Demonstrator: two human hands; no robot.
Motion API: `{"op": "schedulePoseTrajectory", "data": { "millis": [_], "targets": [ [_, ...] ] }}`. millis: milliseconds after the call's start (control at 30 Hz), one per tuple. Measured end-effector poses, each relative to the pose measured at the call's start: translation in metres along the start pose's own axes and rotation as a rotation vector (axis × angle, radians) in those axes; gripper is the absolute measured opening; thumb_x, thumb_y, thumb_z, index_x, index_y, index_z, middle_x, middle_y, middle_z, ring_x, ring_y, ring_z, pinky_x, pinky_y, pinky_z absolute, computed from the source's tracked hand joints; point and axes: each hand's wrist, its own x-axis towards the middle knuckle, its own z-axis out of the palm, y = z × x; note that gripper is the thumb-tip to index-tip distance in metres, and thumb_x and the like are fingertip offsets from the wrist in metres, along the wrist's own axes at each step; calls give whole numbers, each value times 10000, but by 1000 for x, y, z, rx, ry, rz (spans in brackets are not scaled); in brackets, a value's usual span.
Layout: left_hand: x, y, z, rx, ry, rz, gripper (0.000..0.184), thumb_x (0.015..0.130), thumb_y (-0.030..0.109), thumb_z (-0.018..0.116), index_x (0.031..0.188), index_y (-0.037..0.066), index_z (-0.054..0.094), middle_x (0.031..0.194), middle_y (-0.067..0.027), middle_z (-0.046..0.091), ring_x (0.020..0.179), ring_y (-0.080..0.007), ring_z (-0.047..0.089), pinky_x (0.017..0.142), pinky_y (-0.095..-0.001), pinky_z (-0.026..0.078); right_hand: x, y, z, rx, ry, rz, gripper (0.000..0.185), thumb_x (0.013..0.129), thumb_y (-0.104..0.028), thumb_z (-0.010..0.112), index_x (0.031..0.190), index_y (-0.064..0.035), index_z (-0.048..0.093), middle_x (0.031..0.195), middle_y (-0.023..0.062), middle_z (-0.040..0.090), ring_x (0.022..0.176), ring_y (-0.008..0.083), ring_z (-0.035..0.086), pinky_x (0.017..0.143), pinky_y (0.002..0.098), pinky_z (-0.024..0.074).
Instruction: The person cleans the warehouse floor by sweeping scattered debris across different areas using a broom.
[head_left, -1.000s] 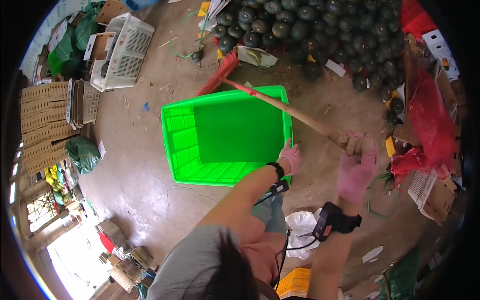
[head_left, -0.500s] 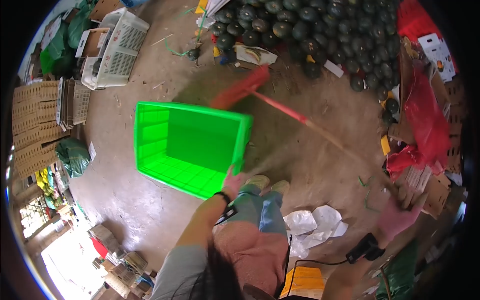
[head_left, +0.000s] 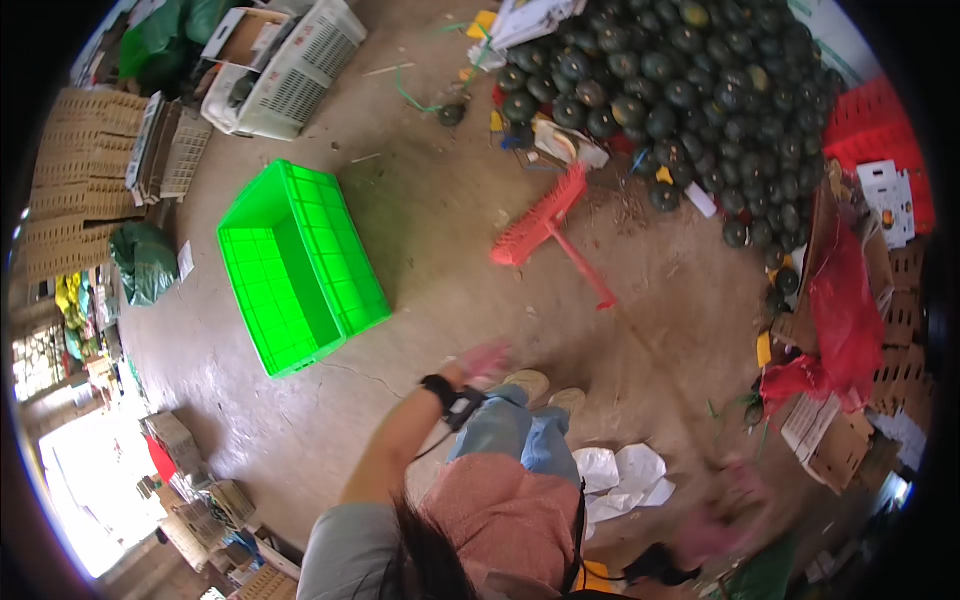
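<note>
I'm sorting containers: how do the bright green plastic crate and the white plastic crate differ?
The bright green plastic crate has solid-looking walls; the white plastic crate has slotted ones with red lettering. Nothing shows inside the green crate; a brown cardboard box lies at the white crate's opening. Both are open.

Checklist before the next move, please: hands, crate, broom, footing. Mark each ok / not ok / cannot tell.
1. Left hand off the green crate: ok, floor shows between them.
2. Crate sitting flat on the floor: cannot tell from this angle.
3. Right hand firm on the broom handle: cannot tell, motion blur at the hand.
4. Broom head clear of the crate: ok, open floor between.
5. Broom head clear of the dark green produce pile: ok, short gap.
6. Footing: not ok in my view, crumpled white sheets lie close to the shoes.
</note>
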Motion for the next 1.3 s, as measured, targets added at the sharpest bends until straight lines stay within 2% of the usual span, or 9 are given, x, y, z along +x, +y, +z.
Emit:
{"op": "schedulePoseTrajectory", "data": {
  "millis": [100,267,400,467,500,600,700,767,1300],
  "targets": [
    [53,93,58,-1194,-156,-269,540,792,513,383,1100,70,377,1069,-173,476,974,-320,459,844,-491,351,-14,-11,46,43,-291,-102,183,793,-178,430,693,-36,484,647,72,470,582,162,456,625,302,370],
    [80,164,83,-1716,-69,-24,291,802,300,497,626,99,381,513,-30,391,463,-182,413,584,-360,429,-11,-33,43,-329,135,-312,276,773,-161,408,528,-129,285,422,-10,233,374,115,244,466,290,306],
    [31,209,10,-1622,50,110,234,801,233,502,645,95,397,504,-27,388,451,-171,413,514,-329,402,31,0,94,-230,543,-187,348,841,-299,369,544,-143,274,434,-20,231,425,101,271,491,284,324],
    [15,222,-66,-1522,229,211,232,789,233,515,645,95,395,504,-26,385,449,-173,407,531,-345,408,19,52,101,318,599,-10,232,828,-264,379,837,-62,494,769,34,464,773,177,465,800,396,374],
    [4,227,-105,-1438,351,283,242,779,248,527,646,98,392,510,-27,388,453,-176,408,543,-353,412,14,98,71,373,17,94,207,797,-260,444,849,-70,506,868,63,506,868,198,482,848,407,363],
    [-27,227,-216,-1379,542,325,314,748,350,548,656,105,374,518,-27,391,471,-180,425,561,-370,429,52,192,235,-1196,51,229,201,680,14,595,857,-27,509,912,110,515,836,219,501,763,334,413],
    [-44,207,-314,-1136,876,170,350,754,434,523,684,107,421,544,-27,411,484,-182,435,530,-387,440,74,283,339,-75,124,332,135,732,-31,521,865,-9,527,895,104,555,804,186,515,728,298,408],
    [-53,202,-351,-1203,925,165,362,751,467,514,708,115,443,561,-30,425,489,-184,441,521,-387,442,97,296,375,-205,-72,276,136,736,-24,515,867,-9,546,863,98,562,781,176,519,729,283,405],
    [31,268,-121,-1292,163,-172,281,750,408,530,833,160,428,701,-33,481,622,-203,487,555,-424,433,219,54,324,-420,146,-68,163,816,-113,401,687,-15,385,422,15,325,372,103,292,433,251,339]
  ]
}}
